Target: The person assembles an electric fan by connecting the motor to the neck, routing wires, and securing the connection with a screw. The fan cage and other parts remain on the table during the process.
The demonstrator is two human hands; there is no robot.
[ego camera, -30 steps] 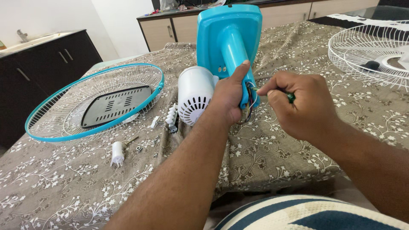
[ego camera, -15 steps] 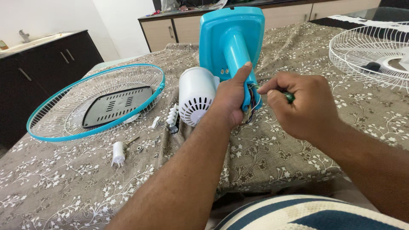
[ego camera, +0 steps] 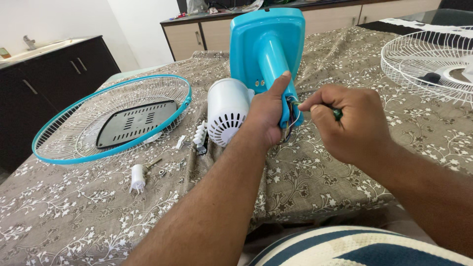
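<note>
Grille [ego camera: 112,118] with turquoise rim lying flat at left of frame, sheltering a dark slotted plate [ego camera: 136,123] inside its ring. Small white knob [ego camera: 137,178] and loose screws [ego camera: 160,171] resting just below it on the floral cloth [ego camera: 74,216], seemingly kept within reach. White motor housing [ego camera: 227,112] lying centre frame, touching the turquoise fan stand [ego camera: 271,54], tipped with its square base toward the top edge. Left hand [ego camera: 266,112] wrapping the neck of the stand, thumb stretched up along it, fingers curled behind, likely steadying it with the open end facing the other hand. Coloured wires [ego camera: 291,112] spilling from that opening. Right hand [ego camera: 352,123] closed in a fist round a green-handled tool [ego camera: 337,114], tip aimed into the wires. White wire guard [ego camera: 428,61] sitting at upper right. No packages, labels or signs showing anywhere.
</note>
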